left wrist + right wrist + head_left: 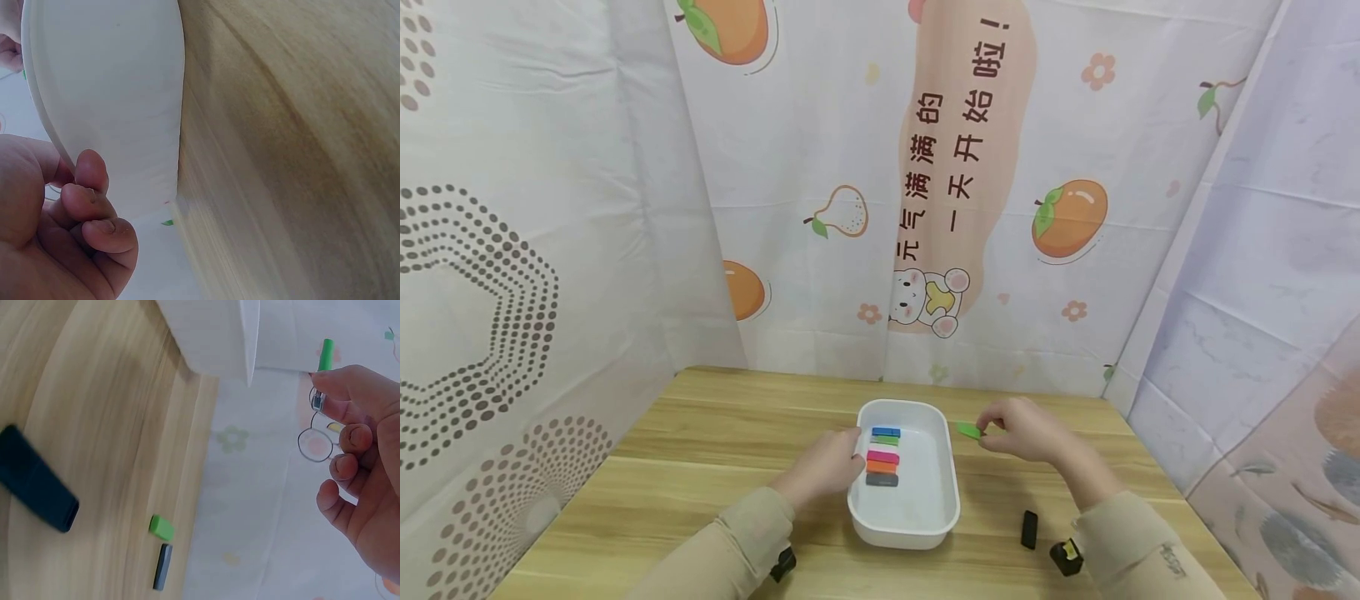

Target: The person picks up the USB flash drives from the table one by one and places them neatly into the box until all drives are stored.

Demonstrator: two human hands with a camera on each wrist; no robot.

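My left hand (826, 465) pinches the left rim of a white plastic box (917, 508), thumb on the inner side and fingers outside. Inside the box, along its left side, several USB flash drives lie in a column: blue (886, 432), green (885, 441), white, pink (882, 457), orange (881, 467) and grey (882, 480). To the right of the box, my right hand (1021, 429) holds a green USB flash drive (326, 355) between thumb and forefinger. Its metal plug (318, 401) shows below the thumb; the other fingers are curled loosely.
On the wooden table (722, 433), a black oblong object (1029, 529) lies near the right forearm. A small green piece (162, 527) and a dark grey stick (162, 567) lie near the table's edge in the right wrist view. Printed curtains (820, 125) surround the table.
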